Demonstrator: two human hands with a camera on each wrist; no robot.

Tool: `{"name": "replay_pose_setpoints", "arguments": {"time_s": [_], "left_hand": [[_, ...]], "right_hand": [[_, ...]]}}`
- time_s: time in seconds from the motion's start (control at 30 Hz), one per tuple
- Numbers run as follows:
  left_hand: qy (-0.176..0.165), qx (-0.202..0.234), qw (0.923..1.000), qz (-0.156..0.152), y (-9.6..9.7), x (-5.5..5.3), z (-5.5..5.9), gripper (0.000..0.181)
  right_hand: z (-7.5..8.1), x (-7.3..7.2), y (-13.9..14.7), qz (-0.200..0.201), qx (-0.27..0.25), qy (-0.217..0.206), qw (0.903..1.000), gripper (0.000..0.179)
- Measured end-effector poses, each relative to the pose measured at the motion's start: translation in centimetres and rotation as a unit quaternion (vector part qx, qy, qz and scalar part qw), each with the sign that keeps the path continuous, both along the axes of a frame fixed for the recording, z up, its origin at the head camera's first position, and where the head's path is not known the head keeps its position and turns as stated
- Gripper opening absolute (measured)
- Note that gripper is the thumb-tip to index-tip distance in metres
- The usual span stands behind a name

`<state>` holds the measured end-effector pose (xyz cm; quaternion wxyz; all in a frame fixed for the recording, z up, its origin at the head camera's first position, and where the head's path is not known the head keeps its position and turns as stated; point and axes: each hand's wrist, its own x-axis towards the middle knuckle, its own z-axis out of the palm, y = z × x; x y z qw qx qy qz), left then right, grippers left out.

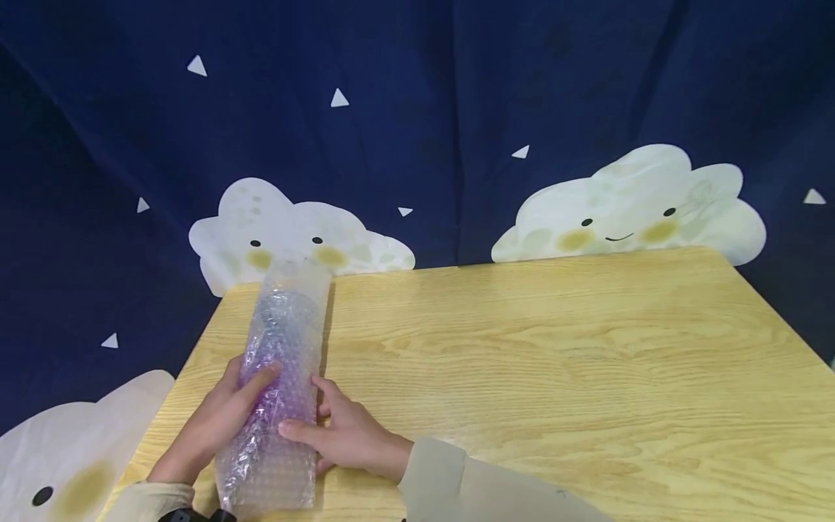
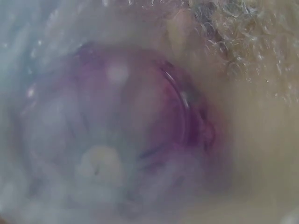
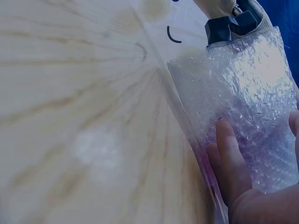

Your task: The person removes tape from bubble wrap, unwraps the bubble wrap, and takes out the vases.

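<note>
A long sleeve of clear bubble wrap (image 1: 277,471) lies lengthwise at the left side of the table. Inside it shows a bottle-like form (image 1: 287,330), blue toward the far end and purple nearer me. My left hand (image 1: 218,417) holds the bundle from its left side, thumb over the top. From the right, my right hand (image 1: 355,435) grips its edge, thumb on top and the other fingers partly hidden at the side and underneath. Through the wrap in the left wrist view, a round, translucent purple end (image 2: 173,116) appears, blurred.
The wooden table (image 1: 554,362) extends to the right of the bundle. Behind it hangs a dark blue curtain (image 1: 457,109) with white clouds and triangles. The far end of the wrap reaches the table's back edge. A dark wrist device (image 1: 196,515) sits at the left sleeve.
</note>
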<state>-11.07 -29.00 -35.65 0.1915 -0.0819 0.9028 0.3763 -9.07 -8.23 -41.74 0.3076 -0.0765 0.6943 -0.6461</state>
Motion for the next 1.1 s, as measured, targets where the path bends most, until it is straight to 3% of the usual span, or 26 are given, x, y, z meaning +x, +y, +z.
{"name": "replay_pose_setpoints", "arguments": {"time_s": [1.1], "left_hand": [[0.023, 0.069, 0.9973, -0.002, 5.3, 0.3, -0.1, 0.093]], "right_hand": [[0.4, 0.2, 5.5, 0.004, 0.012, 0.029, 0.9995, 0.095]]}}
